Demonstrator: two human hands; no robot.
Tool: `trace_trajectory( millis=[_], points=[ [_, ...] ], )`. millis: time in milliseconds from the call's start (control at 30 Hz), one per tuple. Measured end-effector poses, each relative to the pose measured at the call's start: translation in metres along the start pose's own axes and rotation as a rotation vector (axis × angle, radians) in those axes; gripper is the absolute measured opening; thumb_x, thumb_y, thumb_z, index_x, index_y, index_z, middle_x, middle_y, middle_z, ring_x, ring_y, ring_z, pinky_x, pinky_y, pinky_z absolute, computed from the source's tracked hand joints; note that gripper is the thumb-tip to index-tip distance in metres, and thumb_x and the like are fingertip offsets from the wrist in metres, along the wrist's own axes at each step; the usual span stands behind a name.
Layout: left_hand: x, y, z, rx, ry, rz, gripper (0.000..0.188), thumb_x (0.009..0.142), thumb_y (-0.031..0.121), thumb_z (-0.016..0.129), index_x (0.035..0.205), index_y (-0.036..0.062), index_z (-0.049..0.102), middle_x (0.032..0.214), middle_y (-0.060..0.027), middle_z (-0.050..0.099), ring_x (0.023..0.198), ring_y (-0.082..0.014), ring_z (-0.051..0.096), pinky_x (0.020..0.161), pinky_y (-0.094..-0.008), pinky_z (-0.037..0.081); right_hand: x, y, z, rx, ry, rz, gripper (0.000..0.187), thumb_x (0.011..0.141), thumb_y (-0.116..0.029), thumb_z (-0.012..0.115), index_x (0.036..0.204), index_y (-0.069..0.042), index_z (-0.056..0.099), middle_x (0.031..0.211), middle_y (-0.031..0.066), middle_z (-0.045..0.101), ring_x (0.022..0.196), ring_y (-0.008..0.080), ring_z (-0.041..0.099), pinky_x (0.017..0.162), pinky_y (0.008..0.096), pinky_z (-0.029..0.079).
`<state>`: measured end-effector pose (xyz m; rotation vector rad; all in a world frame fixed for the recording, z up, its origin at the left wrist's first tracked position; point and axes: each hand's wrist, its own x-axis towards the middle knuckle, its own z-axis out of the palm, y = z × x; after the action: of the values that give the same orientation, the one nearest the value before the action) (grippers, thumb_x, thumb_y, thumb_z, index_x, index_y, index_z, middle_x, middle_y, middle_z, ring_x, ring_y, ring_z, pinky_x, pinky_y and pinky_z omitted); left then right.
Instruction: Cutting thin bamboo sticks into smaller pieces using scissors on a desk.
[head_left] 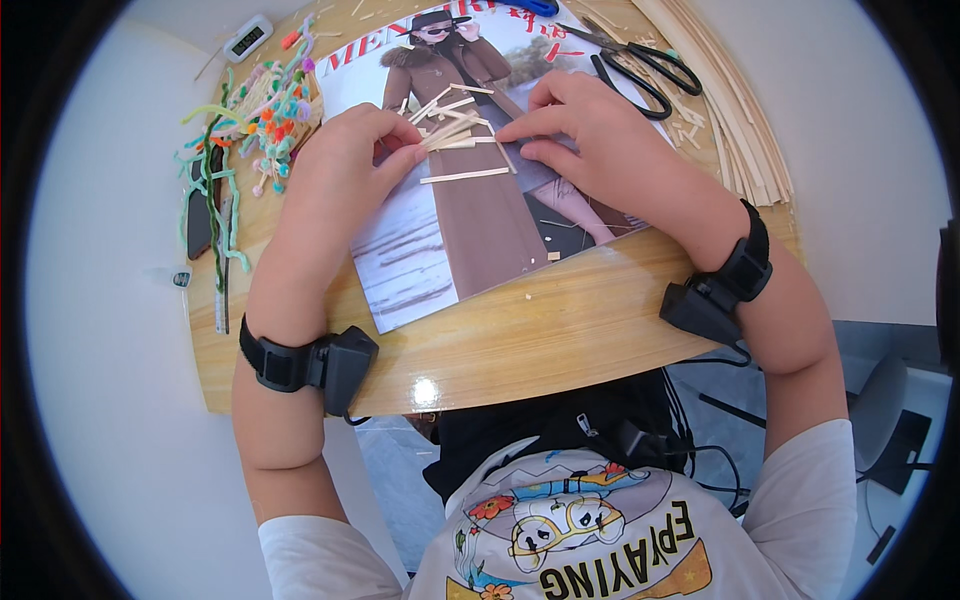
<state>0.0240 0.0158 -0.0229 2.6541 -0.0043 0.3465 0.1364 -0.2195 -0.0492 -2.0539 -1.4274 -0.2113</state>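
Observation:
Over a large magazine (400, 280) on the table, my left hand (345, 165) pinches a small fan of thin pale wooden strips (455, 132) between thumb and forefinger. More short strips lie crossed around that spot, some forming an angular outline. A separate strip (465, 176) rests flat just nearer to me. From the right, my right hand (595, 130) reaches to the strips' right ends. Its forefinger tip touches or almost touches them, with the thumb held apart. Whether any strips are glued together cannot be seen.
Black scissors (650, 75) lie at the upper right, beside a bundle of long wooden strips (735, 110). Colourful fuzzy craft stems (265, 120) heap at the left, near a dark phone (203, 215) and a small white digital clock (248, 38). Strip scraps dot the magazine and table.

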Motion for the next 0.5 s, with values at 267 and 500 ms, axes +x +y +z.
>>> trace_trajectory(
  millis=[267, 500],
  points=[
    [0.002, 0.012, 0.002, 0.011, 0.067, -0.040, 0.014, 0.084, 0.014, 0.070, 0.093, 0.0037, 0.069, 0.086, -0.0096, 0.068, 0.078, -0.0229, 0.064, 0.071, -0.0343, 0.052, 0.002, -0.004, -0.004, 0.081, 0.054, 0.071, 0.019, 0.084, -0.015, 0.068, 0.103, -0.010, 0.069, 0.093, 0.0067, 0.062, 0.094, 0.0266, 0.058, 0.084, 0.0369, 0.048],
    [0.000, 0.007, 0.002, -0.028, 0.157, 0.040, 0.013, 0.086, 0.011, 0.067, 0.097, 0.0039, 0.070, 0.089, -0.0126, 0.069, 0.080, -0.0270, 0.066, 0.072, -0.0344, 0.052, 0.004, -0.006, -0.003, 0.162, 0.055, 0.104, 0.021, 0.086, -0.014, 0.067, 0.106, -0.008, 0.067, 0.087, 0.0058, 0.063, 0.086, 0.0249, 0.060, 0.078, 0.0362, 0.049]
  ],
)
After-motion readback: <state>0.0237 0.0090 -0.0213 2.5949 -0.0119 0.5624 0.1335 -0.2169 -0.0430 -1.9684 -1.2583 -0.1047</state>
